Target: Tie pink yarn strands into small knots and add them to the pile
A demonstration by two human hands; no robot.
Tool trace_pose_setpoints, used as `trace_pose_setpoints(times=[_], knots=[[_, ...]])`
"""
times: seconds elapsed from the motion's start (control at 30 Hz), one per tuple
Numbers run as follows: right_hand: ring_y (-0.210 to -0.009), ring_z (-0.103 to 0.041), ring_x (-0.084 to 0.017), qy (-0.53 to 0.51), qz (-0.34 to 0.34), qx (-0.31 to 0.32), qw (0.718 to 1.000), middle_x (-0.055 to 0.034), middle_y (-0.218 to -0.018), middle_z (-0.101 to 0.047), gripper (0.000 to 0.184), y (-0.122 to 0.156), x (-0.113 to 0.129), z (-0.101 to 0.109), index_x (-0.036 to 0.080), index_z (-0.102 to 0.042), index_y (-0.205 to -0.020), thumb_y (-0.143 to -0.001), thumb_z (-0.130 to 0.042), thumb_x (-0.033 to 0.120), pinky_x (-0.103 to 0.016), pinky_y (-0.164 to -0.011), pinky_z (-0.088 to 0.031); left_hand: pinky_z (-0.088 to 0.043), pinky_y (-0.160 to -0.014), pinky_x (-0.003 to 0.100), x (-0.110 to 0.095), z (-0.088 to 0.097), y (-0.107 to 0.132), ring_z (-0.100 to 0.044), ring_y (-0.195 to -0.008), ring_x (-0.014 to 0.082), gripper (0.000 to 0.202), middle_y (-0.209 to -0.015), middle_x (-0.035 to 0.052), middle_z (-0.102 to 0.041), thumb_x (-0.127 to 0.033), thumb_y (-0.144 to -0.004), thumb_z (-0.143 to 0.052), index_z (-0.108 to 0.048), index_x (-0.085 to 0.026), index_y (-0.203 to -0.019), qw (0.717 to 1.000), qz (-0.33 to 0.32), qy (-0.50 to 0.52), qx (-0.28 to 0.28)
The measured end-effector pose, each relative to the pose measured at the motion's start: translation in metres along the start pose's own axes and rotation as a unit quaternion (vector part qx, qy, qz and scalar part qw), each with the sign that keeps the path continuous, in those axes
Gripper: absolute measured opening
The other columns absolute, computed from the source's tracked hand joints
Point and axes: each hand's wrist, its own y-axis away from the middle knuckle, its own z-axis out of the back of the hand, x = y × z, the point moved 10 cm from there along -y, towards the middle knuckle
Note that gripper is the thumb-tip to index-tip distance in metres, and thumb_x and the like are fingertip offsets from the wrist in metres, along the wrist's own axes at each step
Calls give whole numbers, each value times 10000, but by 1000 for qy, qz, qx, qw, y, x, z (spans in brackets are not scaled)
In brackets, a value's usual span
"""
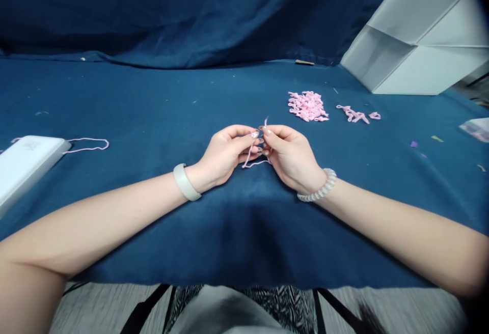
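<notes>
Counted one left hand (229,151) and one right hand (289,155), two in all. Cords numbered two: one held cord (255,164), one looped cord (107,144). One band (186,183) and one coil (319,187) were noted. Knots made two groups: one heap (307,106), one cluster (355,115); overlap prevented an exact piece count. One slab (30,158), one box (424,66), one packet (477,129) were logged. Purple scraps (413,144) numbered two, green scrap (437,139) one.

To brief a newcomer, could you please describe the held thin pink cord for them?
Over the blue cloth-covered table, the bare left hand and right hand come together. Between them is the thin pink cord: held, unlike the pink looped pieces lying beyond.
</notes>
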Motion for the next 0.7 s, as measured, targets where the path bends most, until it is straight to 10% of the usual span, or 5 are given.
trace_pose_setpoints(times=[0.33, 0.7], knots=[[-547, -480, -67, -5, -61, 28, 998, 9, -602, -577, 161, 1, -12, 3, 174, -691, -700, -623, -804, 259, -210, -510, -385, -363, -433, 176, 3, 7, 1, -465, -460, 53, 171, -601, -17, -556, -225, -733, -723, -588, -142, -798, 996, -6, -83, -8], [-544, -491, -71, 3, -96, 109, 989, 6, -574, -559, 183, 9, -16, -8, 169, -658, -672, -709, -766, 311, -202, -539, -405, -372, -519, 237, -4, 4, 6, -474, -532, 90, 172, -613, 7, -558, -282, -722, -748, -637, -154, -750, 995, -48, -90, 2]])
